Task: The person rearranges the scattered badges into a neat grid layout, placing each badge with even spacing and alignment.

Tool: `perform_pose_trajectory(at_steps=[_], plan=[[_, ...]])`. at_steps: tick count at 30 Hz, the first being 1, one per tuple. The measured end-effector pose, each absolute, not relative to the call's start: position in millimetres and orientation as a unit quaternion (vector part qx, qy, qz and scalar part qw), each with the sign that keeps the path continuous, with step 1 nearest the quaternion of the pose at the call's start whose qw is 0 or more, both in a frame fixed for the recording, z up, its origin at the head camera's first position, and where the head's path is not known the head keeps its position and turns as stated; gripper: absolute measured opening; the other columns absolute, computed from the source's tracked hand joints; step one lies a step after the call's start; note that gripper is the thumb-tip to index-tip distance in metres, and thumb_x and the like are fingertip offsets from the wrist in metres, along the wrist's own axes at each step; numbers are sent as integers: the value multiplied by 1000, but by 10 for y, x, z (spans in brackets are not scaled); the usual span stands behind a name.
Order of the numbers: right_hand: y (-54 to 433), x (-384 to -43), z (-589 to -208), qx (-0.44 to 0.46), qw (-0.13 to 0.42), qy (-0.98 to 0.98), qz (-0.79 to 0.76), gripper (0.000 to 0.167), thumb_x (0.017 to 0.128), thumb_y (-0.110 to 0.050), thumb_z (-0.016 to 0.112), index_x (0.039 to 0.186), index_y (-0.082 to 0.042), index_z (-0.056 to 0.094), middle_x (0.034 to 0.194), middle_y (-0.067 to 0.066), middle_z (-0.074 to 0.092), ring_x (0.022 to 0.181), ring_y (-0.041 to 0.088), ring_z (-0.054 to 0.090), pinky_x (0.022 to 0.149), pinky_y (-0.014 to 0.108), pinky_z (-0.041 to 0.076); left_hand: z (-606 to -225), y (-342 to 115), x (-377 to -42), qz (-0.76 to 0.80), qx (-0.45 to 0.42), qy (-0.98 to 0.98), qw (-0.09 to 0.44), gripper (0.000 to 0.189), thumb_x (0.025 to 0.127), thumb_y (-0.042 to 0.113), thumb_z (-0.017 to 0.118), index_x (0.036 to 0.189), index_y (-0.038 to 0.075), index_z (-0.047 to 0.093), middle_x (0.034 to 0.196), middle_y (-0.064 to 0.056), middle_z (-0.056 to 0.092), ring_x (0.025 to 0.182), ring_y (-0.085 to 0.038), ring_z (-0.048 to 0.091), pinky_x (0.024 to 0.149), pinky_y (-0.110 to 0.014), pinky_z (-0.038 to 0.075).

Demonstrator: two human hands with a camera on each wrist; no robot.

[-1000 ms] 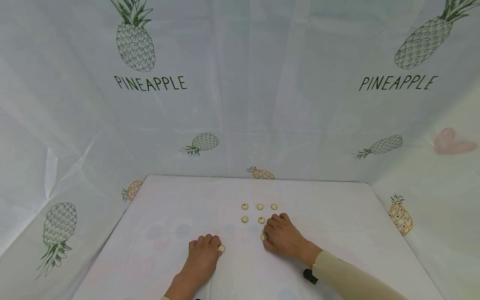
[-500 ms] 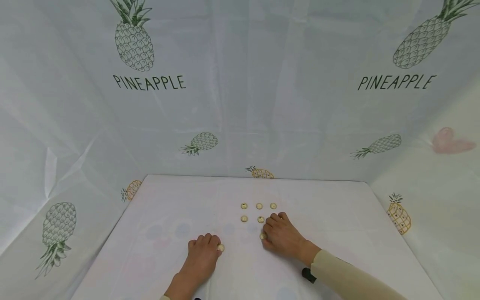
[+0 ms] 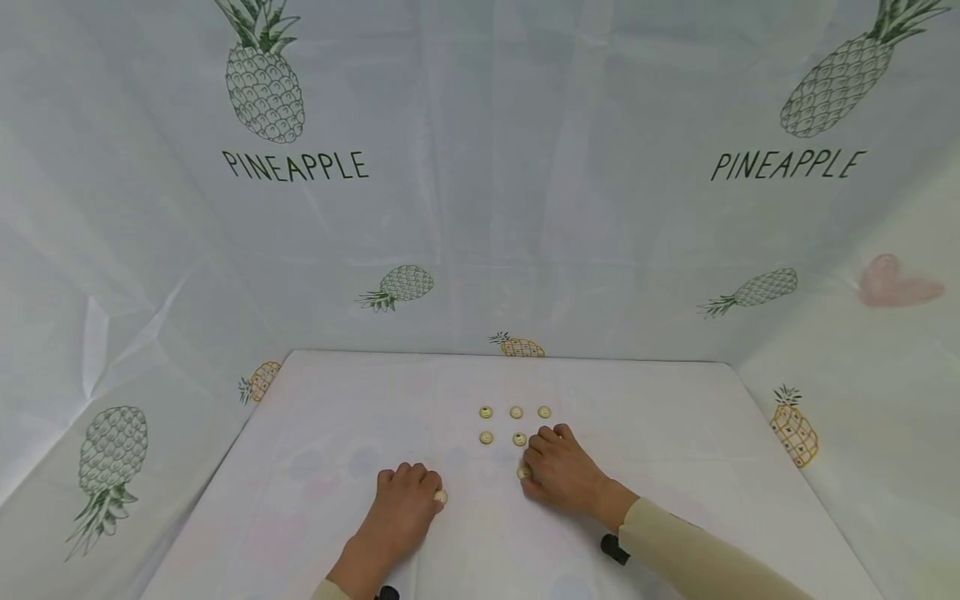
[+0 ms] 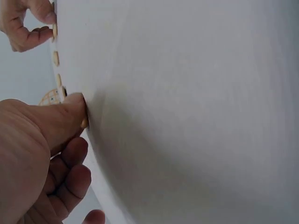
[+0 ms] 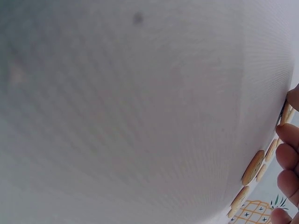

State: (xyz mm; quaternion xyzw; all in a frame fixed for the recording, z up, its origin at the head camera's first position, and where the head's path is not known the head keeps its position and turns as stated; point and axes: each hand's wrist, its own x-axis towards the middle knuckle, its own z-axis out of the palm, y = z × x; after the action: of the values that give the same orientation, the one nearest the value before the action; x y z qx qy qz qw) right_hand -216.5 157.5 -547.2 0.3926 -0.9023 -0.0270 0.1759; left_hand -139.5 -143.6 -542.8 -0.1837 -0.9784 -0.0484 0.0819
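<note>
My left hand [image 3: 401, 510] pinches a small round wooden disc [image 3: 440, 497] at the table surface, left of the middle. In the left wrist view that disc [image 4: 84, 123] shows only as a sliver beside the thumb. Further right, my right hand [image 3: 562, 472] pinches another disc [image 3: 523, 472] between thumb and finger; its edge [image 5: 286, 112] shows in the right wrist view. Just beyond the right hand lie two discs in a row, the left one [image 3: 486, 437] and the right one [image 3: 519, 439]. The discs carry dark markings too small to read.
Behind those two, a far row holds a left disc [image 3: 486, 412], a middle disc [image 3: 516, 412] and a right disc [image 3: 544, 412]. A white cloth covers the table [image 3: 337, 400]. Pineapple-printed sheeting [image 3: 480, 167] hangs at the back and sides.
The head view has drifted slightly. Both hands keep their holds on the discs, and the loose discs lie as before.
</note>
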Motion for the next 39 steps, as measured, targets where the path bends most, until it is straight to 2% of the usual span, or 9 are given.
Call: perform_pose_trajectory(at_steps=[4, 9, 17, 25, 39], plan=[[1572, -2165, -5481, 399, 187, -897, -28, 22, 92, -38, 75, 87, -17, 71, 85, -6, 60, 85, 17, 50, 88, 42, 42, -5395, -1481, -1423, -21, -204, -975, 82, 26, 92, 36, 81, 98, 15, 67, 90, 1, 60, 85, -18, 52, 80, -46, 43], [1580, -2167, -5482, 403, 200, -893, -30, 23, 90, -38, 76, 85, -17, 70, 84, -6, 60, 84, 17, 49, 87, 42, 42, -5335, -1466, -1501, -22, -211, -974, 80, 18, 95, 33, 76, 94, 17, 67, 87, 5, 58, 81, -15, 48, 81, -45, 43], [1576, -2189, -5486, 402, 202, -892, -36, 23, 91, -39, 75, 86, -17, 70, 85, -6, 61, 84, 17, 50, 87, 42, 43, -5280, -1132, -1733, -16, -218, -970, 106, 13, 94, 29, 73, 91, 17, 69, 81, 5, 58, 77, -15, 48, 76, -42, 43], [1524, -2197, -5476, 408, 206, -889, -22, 23, 90, -38, 77, 83, -18, 68, 83, -7, 59, 83, 16, 49, 86, 41, 42, -5283, -902, -1869, -17, -218, -971, 93, 12, 93, 28, 74, 91, 17, 69, 83, 4, 59, 81, -17, 51, 76, -42, 44], [1475, -2180, -5476, 404, 184, -896, -31, 23, 94, -41, 73, 87, -18, 71, 87, -7, 62, 86, 16, 50, 88, 42, 42, -5328, -861, -1910, -13, -207, -976, 71, 15, 95, 31, 73, 96, 17, 73, 89, 2, 64, 86, -19, 54, 76, -43, 47]])
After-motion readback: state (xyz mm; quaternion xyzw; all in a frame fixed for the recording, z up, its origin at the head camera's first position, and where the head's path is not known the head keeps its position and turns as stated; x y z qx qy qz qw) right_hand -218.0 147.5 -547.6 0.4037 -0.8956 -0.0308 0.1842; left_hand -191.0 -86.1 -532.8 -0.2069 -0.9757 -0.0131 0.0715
